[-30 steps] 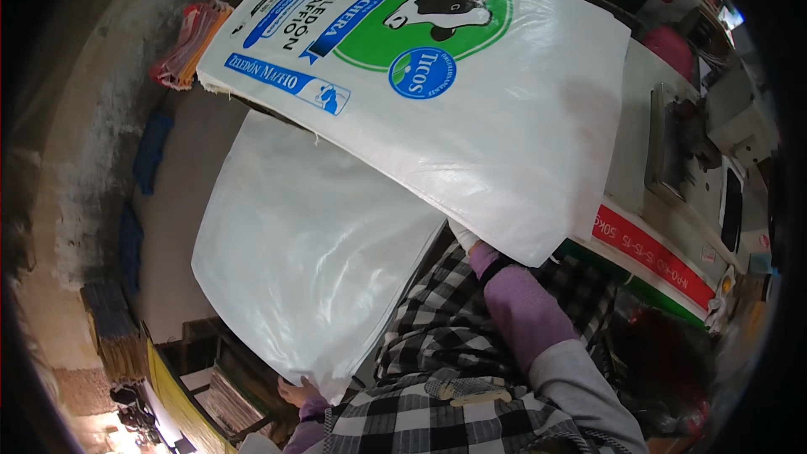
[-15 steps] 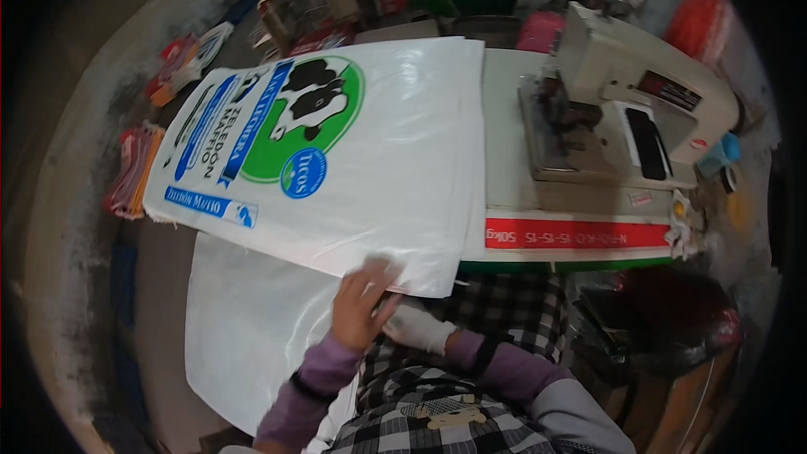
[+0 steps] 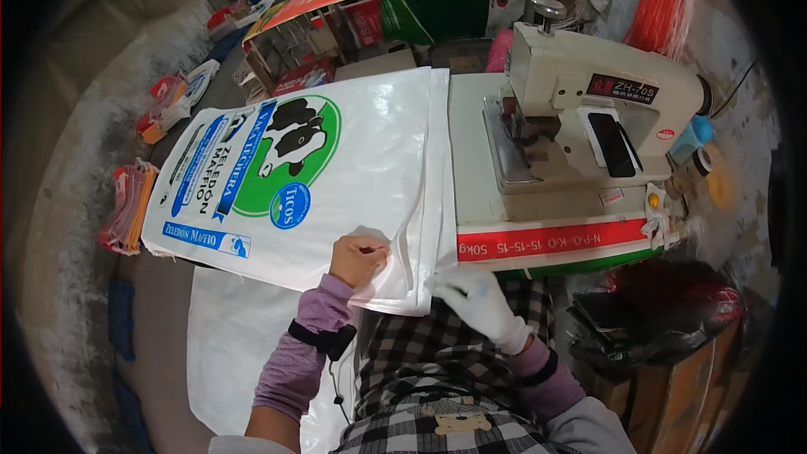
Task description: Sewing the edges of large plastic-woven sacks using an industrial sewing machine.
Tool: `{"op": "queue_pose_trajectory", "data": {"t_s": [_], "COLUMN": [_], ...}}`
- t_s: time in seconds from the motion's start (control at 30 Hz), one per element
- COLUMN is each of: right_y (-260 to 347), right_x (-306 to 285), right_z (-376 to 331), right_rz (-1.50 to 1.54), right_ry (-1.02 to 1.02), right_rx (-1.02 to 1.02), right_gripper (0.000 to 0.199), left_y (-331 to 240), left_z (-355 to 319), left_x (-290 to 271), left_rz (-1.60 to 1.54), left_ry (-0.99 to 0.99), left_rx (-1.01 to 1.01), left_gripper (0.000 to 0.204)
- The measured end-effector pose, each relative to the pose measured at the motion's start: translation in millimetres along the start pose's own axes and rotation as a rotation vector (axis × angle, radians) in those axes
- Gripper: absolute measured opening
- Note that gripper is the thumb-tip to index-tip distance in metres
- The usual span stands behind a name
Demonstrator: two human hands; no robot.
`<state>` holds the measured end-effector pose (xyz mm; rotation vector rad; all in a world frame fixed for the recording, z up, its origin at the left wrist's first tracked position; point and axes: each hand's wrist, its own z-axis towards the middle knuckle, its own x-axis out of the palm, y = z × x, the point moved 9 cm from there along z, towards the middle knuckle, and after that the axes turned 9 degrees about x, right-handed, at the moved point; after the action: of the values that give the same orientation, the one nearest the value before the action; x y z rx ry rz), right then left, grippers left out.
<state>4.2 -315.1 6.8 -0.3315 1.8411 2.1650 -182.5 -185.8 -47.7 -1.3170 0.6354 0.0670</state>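
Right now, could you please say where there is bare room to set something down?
Free: a narrow strip of pale tabletop between the stacked white printed sacks and the cream metal sewing machine. Crowded: the sacks' near right corner, with the bare left hand and white-gloved right hand, and around the light-blue cylindrical container.

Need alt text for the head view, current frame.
A person's bare left hand curls at the near-right corner of stacked, cow-printed white sacks; the white-gloved right hand is at their right edge. A sewing machine stands to the right.
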Motion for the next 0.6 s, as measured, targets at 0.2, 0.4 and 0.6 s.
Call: {"op": "queue_pose_trajectory", "data": {"t_s": [0.2, 0.4, 0.6], "right_y": [33, -5, 49], "right_x": [15, 43, 17], "right_z": [57, 59, 37], "right_rz": [-0.209, -0.137, -0.315], "right_ry": [-0.348, -0.390, -0.497], "right_rx": [-0.169, -0.149, -0.306], "right_gripper": [0.011, 0.018, 0.024], "left_y": [16, -8, -32], "left_z": [-14, -19, -27], "left_x": [-8, -62, -67], "left_rz": [-0.440, -0.437, -0.326], "left_ry": [-0.040, -0.444, -0.397], "left_rx": [-0.178, 0.032, 0.120], "left_gripper": [0.008, 0.005, 0.007]}}
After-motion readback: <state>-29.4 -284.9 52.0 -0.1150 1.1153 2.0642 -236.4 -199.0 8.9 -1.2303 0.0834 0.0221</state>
